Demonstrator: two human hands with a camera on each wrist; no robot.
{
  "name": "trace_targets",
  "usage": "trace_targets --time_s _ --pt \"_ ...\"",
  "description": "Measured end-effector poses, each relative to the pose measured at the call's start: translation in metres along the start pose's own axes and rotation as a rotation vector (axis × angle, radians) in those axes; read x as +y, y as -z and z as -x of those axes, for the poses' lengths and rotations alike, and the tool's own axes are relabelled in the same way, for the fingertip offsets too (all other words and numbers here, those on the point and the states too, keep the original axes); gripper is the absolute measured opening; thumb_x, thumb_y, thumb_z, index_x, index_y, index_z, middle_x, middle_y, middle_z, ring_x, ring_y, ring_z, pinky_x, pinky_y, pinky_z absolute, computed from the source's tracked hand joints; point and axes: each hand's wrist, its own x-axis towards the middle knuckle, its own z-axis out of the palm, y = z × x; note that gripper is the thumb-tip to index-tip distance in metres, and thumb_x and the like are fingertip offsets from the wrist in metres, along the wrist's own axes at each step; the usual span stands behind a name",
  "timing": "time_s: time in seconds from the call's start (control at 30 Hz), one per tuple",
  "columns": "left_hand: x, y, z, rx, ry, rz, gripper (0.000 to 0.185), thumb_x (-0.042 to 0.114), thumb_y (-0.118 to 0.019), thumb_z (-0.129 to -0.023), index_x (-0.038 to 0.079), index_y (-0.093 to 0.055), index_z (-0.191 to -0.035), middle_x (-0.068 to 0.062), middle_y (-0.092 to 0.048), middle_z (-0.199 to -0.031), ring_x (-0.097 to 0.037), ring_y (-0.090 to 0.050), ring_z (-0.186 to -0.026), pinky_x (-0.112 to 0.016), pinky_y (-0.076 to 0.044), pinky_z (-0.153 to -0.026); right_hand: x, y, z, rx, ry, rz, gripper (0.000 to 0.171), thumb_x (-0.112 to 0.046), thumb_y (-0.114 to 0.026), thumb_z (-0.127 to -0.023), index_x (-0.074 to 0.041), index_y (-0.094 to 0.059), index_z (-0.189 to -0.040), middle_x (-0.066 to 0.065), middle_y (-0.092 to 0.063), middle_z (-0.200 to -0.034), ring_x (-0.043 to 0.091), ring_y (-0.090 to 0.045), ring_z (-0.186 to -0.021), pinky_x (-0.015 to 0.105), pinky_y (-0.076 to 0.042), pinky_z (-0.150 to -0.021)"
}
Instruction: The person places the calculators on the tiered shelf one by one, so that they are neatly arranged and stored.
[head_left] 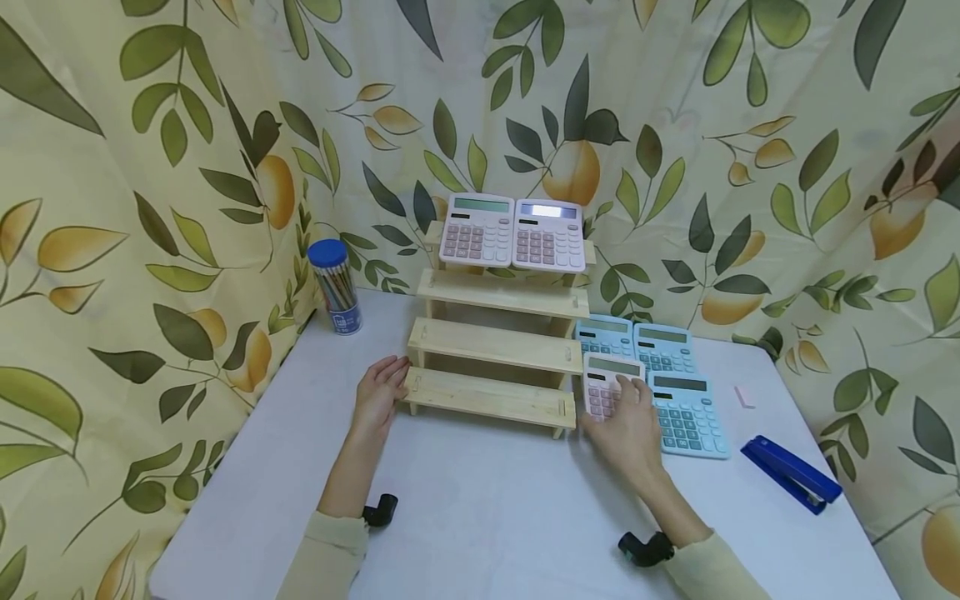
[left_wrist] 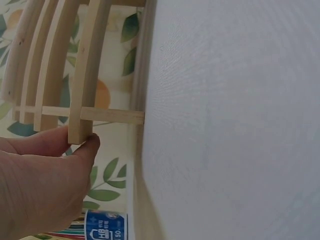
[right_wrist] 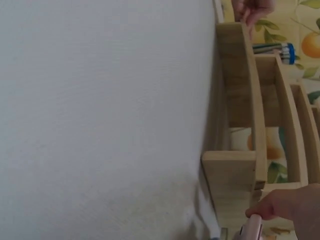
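Observation:
A stepped wooden shelf (head_left: 487, 398) with several tiers stands mid-table. My left hand (head_left: 377, 398) is at the left end of its lowest tier; in the left wrist view the thumb and fingers pinch that board's end (left_wrist: 79, 127). To the right of the shelf, my right hand (head_left: 628, 432) grips a pink calculator (head_left: 598, 393), which leans upright near blue calculators. The right wrist view catches only the edge of the pink calculator (right_wrist: 254, 226), under the thumb. Side by side on the top tier sit two pink calculators (head_left: 476, 229) (head_left: 549, 235).
Several blue calculators (head_left: 690, 421) lie right of the shelf. Farther right are a small pink eraser-like block (head_left: 745, 397) and a blue stapler (head_left: 791, 473). A blue-lidded tub of pencils (head_left: 335, 287) stands at the back left. Behind the table hangs a leaf-patterned curtain (head_left: 652, 108).

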Motion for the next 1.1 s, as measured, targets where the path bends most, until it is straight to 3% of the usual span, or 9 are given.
trace_targets --time_s 0.5,1.1 --pt "0.000 0.000 0.000 0.004 -0.007 0.005 0.075 -0.032 -0.041 -0.083 -0.012 -0.028 -0.154 -0.031 -0.041 -0.157 -0.038 -0.040 -0.149 -0.040 -0.038 -0.121 -0.011 0.032 -0.002 0.073 0.034 -0.045 0.094 -0.029 -0.084 -0.077 0.005 -0.039 -0.153 0.035 -0.031 -0.156 0.054 -0.049 -0.121 0.070 -0.050 -0.093" --pt "-0.001 0.001 -0.001 0.000 0.001 -0.016 0.075 -0.031 -0.041 -0.084 -0.011 -0.028 -0.155 -0.031 -0.041 -0.157 -0.038 -0.040 -0.149 -0.039 -0.038 -0.122 -0.025 0.058 0.000 0.120 0.070 -0.058 0.091 -0.029 -0.085 -0.078 0.003 -0.042 -0.152 0.031 -0.028 -0.159 0.054 -0.047 -0.123 0.072 -0.050 -0.094"
